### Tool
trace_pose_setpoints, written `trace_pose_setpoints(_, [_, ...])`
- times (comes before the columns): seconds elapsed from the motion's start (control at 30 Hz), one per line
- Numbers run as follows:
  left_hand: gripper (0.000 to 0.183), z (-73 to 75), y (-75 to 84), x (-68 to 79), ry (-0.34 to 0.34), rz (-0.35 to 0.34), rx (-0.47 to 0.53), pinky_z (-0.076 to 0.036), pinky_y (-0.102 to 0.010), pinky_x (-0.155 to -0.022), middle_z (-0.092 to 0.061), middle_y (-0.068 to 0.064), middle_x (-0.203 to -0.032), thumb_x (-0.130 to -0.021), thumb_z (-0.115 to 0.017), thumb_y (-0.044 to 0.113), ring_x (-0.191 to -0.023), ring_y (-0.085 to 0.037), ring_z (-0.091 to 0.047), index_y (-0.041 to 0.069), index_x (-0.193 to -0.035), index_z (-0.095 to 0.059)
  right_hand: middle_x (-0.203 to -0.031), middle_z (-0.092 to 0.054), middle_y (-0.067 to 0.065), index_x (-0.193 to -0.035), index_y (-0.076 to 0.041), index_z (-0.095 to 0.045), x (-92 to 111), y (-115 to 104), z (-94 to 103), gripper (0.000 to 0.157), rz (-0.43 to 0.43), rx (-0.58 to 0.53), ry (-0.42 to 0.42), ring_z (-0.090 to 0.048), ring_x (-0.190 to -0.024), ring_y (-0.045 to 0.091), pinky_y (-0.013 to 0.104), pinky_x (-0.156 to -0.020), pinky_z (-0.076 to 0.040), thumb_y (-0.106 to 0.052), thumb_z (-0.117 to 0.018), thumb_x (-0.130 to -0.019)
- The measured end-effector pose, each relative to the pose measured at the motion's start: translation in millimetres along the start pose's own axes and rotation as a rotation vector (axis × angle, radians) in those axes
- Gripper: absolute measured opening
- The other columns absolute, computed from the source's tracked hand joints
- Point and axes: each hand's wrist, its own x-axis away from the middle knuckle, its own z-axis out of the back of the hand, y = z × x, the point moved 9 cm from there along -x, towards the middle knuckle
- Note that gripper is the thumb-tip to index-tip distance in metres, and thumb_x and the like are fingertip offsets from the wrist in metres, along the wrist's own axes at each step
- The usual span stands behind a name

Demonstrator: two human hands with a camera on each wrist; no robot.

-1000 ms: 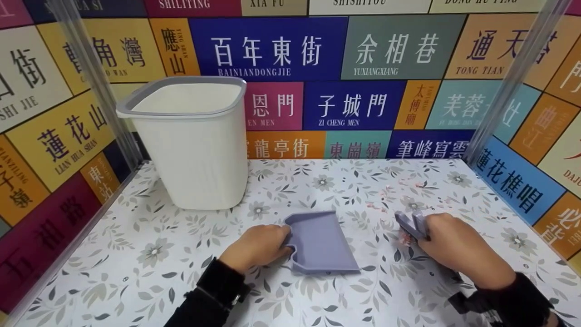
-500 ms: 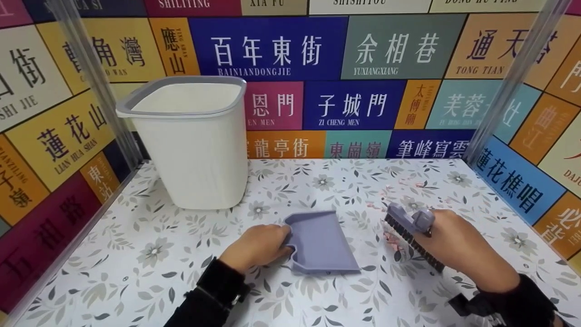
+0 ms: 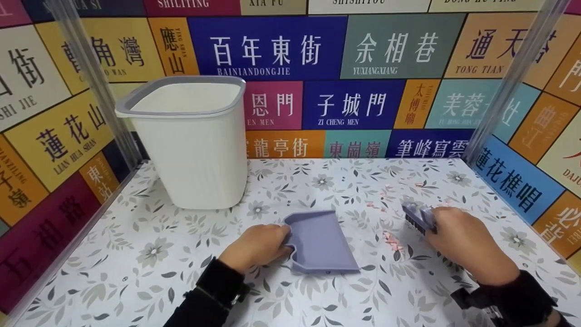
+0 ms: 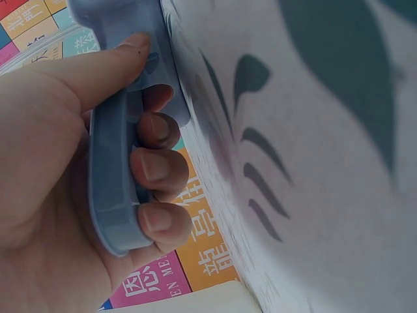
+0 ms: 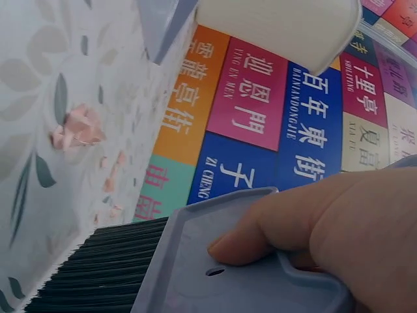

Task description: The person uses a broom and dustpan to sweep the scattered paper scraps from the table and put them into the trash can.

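My left hand point(image 3: 259, 246) grips the handle of a grey-purple dustpan point(image 3: 324, 243) lying on the table, its straight edge facing right. In the left wrist view the fingers point(image 4: 156, 166) curl around the handle point(image 4: 114, 176). On the right, my right hand point(image 3: 470, 243) holds a small brush point(image 3: 417, 217) of the same colour. Its dark bristles point(image 5: 104, 267) and the thumb pressed on its body show in the right wrist view. Between dustpan and brush lies a small heap of pink scraps point(image 3: 393, 241). More pink bits point(image 3: 376, 205) are scattered farther back.
A tall white bin point(image 3: 199, 154) with a grey rim stands at the back left. Flower-patterned covering lies over the table point(image 3: 204, 277). Walls with coloured street-name panels point(image 3: 268, 47) and clear corner posts point(image 3: 513, 86) enclose the back and sides.
The brush swept left against the pink scraps, then moved back to the right and tilted, leaving the heap apart from it and nearer the dustpan. The left hand and dustpan stayed put.
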Motion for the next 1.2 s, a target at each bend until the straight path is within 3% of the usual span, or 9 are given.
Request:
trace_pose_setpoints(0.27, [0.023,0.3,0.8,0.0,-0.01,0.005,-0.001,-0.06,-0.042,-0.082,-0.066,-0.001,-0.089,-0.102,-0.074,0.031,-0.086,-0.023,-0.068,0.011,-0.103,-0.062,-0.066,-0.053,0.0,-0.069,-0.014,-0.049,-2,-19,-13.1,0.033,0.121,0.084,0.154,-0.047,-0.058,0.019,0.041,-0.05,-0.041,0.003,-0.075,-0.08])
trace_pose_setpoints(0.47, [0.023,0.8,1.1,-0.2,-0.015,0.007,0.007,-0.059,-0.04,-0.08,-0.063,0.001,-0.086,-0.102,-0.073,0.032,-0.083,-0.021,-0.065,0.012,-0.103,-0.062,-0.065,-0.053,-0.001,-0.068,-0.016,-0.047,-2,-28,-19.3,0.038,0.161,0.068,0.199,-0.047,-0.057,0.018,0.037,-0.049,-0.038,0.004,-0.076,-0.081])
trace_pose_setpoints(0.8, [0.023,1.9,1.8,1.2,0.009,-0.019,-0.014,-0.06,-0.041,-0.082,-0.065,-0.001,-0.087,-0.102,-0.073,0.031,-0.086,-0.025,-0.07,0.011,-0.104,-0.063,-0.072,-0.065,-0.001,-0.075,-0.015,-0.059,-3,-37,-21.5,0.029,0.196,0.034,0.167,-0.059,-0.063,0.019,0.044,-0.057,-0.052,0.006,-0.079,-0.08])
trace_pose_setpoints(1.03, [0.023,1.4,1.7,1.4,-0.001,-0.011,-0.011,-0.06,-0.041,-0.082,-0.065,-0.001,-0.087,-0.102,-0.073,0.031,-0.086,-0.024,-0.069,0.01,-0.104,-0.063,-0.076,-0.07,0.001,-0.077,-0.016,-0.063,-2,-37,-17.6,0.027,0.18,0.028,0.124,-0.064,-0.067,0.023,0.046,-0.057,-0.053,0.004,-0.08,-0.08])
trace_pose_setpoints(1.2, [0.024,2.3,2.2,1.7,0.0,-0.011,-0.012,-0.06,-0.042,-0.082,-0.065,-0.002,-0.087,-0.102,-0.074,0.031,-0.085,-0.025,-0.069,0.009,-0.104,-0.063,-0.07,-0.065,0.0,-0.073,-0.016,-0.06,1,-39,-13.6,0.028,0.168,0.03,0.104,-0.056,-0.061,0.02,0.043,-0.054,-0.048,0.002,-0.081,-0.08])
